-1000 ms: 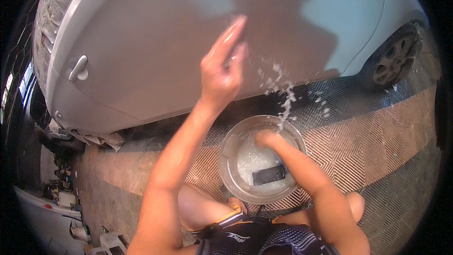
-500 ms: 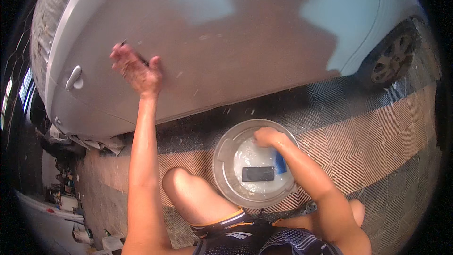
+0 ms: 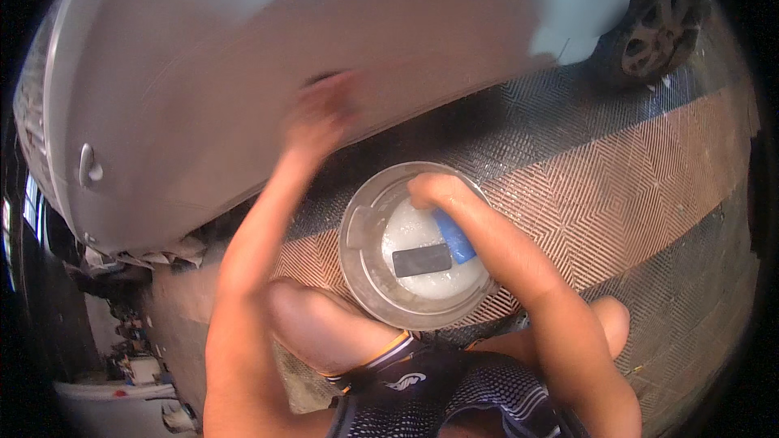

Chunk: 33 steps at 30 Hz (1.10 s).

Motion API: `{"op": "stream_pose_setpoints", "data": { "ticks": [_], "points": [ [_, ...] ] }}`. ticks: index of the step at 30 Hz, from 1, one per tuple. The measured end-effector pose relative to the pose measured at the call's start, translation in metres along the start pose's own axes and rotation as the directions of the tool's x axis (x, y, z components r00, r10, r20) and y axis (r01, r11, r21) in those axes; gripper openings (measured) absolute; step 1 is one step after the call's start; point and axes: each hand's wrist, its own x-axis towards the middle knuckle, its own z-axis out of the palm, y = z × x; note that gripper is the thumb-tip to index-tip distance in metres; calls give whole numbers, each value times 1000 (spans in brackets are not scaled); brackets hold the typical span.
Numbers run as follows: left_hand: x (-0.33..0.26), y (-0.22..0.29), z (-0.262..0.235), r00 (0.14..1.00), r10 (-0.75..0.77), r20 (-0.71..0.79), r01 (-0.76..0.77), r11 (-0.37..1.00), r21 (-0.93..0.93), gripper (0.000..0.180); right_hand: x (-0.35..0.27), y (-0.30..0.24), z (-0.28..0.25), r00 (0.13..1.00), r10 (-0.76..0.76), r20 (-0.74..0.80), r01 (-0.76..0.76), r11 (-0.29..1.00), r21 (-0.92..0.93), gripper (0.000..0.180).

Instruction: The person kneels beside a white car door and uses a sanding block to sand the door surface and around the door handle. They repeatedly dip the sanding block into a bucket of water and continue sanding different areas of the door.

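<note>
Gripping a blue sponge [image 3: 454, 237] in the bucket [image 3: 365, 219], right fingers [image 3: 430, 191] curl; left hand [image 3: 320, 118] blurred, unclear.

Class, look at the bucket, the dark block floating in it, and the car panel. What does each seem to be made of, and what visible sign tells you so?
Bucket: probably translucent grey plastic, since light shows through its wall.
Block: dark grey, matte, flat and rectangular; it lies on the foamy water, so perhaps rubber or foam, but I cannot be sure.
Car panel: painted metal by its look, with a smooth pale finish and a soft sheen.
</note>
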Motion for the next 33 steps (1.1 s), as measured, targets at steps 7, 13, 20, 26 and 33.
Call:
{"op": "stream_pose_setpoints", "data": {
  "ticks": [7, 13, 20, 26, 33],
  "points": [
    [41, -10, -21, 865, -374, -334, 395, 919, -6, 116, 0, -10, -6, 994, 65, -84, -54, 991, 122, 33],
    [232, 157, -34, 986, 167, 1, -162, 954, 253, 93, 10, -19, -14, 998, -17, 59, 9, 991, 132, 38],
    [97, -28, -77, 987, -113, -116, 116, 993, 17, 93, 17, -8, -15, 1000, 6, 25, -10, 991, 135, 33],
    [175, 9, -77, 929, -138, -343, 175, 981, 80, 107, 17, -20, -10, 994, 47, 103, -65, 983, 174, 39],
    [252, 139, -11, 962, 271, -38, -273, 951, -146, 96, 21, -41, -11, 993, -97, 63, 86, 983, 162, 42]
  ]
}}
